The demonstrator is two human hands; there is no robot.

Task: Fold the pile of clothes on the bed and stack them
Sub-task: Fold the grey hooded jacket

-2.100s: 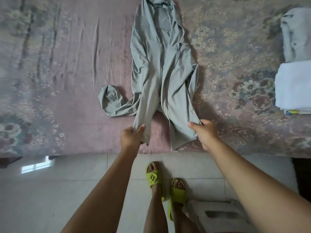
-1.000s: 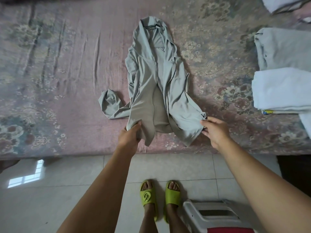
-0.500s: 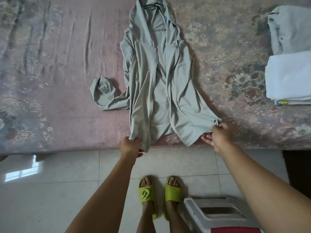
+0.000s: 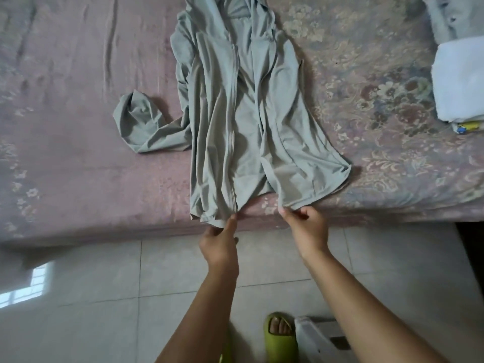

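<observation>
A grey-green jacket (image 4: 243, 106) lies open, zip side up, on the bed (image 4: 78, 166), its hem at the near edge. The left hand (image 4: 220, 242) pinches the hem by the zip; the right hand (image 4: 307, 226) pinches the hem of the other front panel, thumb and fingers closed on the cloth. 1 sleeve (image 4: 141, 127) trails off to the left in a bunched curl; the other sleeve cannot be made out among the folds.

At the right edge a folded white cloth (image 4: 458, 77) sits on something with a yellow-and-blue print, mostly hidden beneath it. Behind it lies a grey garment (image 4: 455, 14), cut off by the frame, as is the jacket's hood at the top.

Below the bed is tiled floor (image 4: 104, 297). 1 green slipper (image 4: 280, 336) shows beside a white stool (image 4: 322, 339), both partly hidden by the right forearm.
</observation>
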